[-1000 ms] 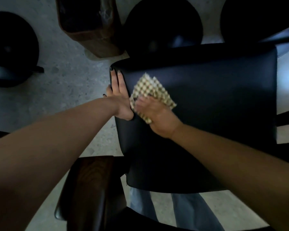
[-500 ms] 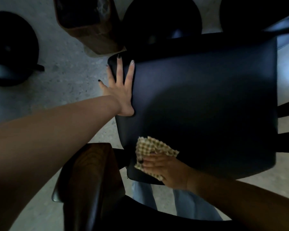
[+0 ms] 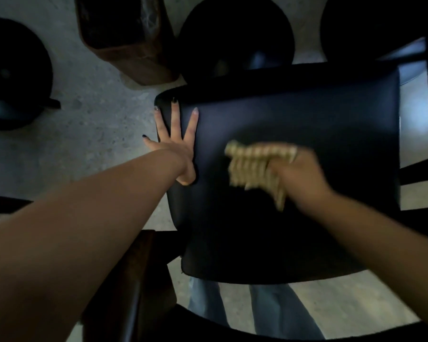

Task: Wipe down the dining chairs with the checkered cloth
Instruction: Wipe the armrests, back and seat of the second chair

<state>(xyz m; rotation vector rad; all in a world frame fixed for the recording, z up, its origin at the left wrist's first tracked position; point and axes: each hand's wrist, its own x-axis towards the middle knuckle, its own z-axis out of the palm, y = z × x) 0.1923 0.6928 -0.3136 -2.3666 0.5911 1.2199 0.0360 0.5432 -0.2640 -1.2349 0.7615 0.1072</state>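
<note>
At the far left a round black stool (image 3: 10, 72) stands on the speckled concrete floor (image 3: 101, 134), with a brown wooden bin (image 3: 126, 40) just beyond it and a second stool (image 3: 235, 38) behind the chair. The left hand (image 3: 176, 144) lies flat with fingers spread wide on the left edge of the black padded chair seat (image 3: 307, 114), bracing it and holding nothing. Further right, the checkered cloth (image 3: 255, 166) sits bunched on the middle of the seat, smeared by motion blur, with the right hand (image 3: 299, 176) on its right side; the hand appears to grip the cloth, though the blur hides how the fingers lie. The cloth trails out to the left of that hand and partly under it. Risks, as I judge them: a fast sweep could let the loosely gathered cloth slip out from under the hand, or skip patches near the seat's right and near edges; and if the bracing hand lifts, the chair may slide on the smooth floor. Blue trouser legs (image 3: 269, 312) show below the seat.
</note>
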